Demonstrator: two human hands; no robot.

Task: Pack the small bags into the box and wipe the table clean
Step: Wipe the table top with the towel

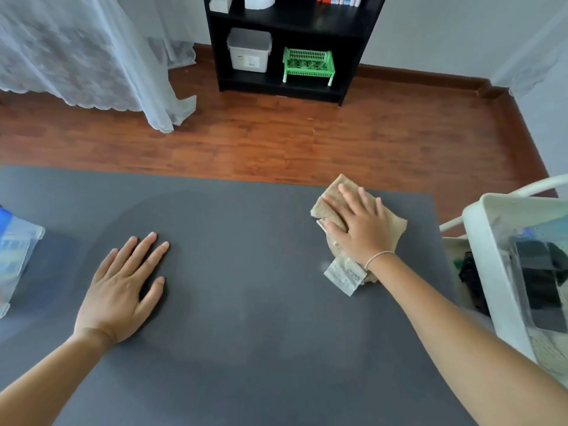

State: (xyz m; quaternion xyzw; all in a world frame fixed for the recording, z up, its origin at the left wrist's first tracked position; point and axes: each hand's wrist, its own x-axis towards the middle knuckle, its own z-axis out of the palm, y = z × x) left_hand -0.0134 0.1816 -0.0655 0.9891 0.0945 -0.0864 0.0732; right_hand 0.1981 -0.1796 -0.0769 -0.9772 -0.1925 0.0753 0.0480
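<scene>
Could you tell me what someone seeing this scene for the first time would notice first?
Most striking is the right hand pressed flat on a beige cloth near the far right corner of the dark grey table. The left hand rests flat on the table's left part, fingers spread. Beyond the table, a bright green basket stands out on the black shelf against the wall.

Crumpled beige cloth [358, 222] on grey table's [246, 318] far-right corner
</scene>
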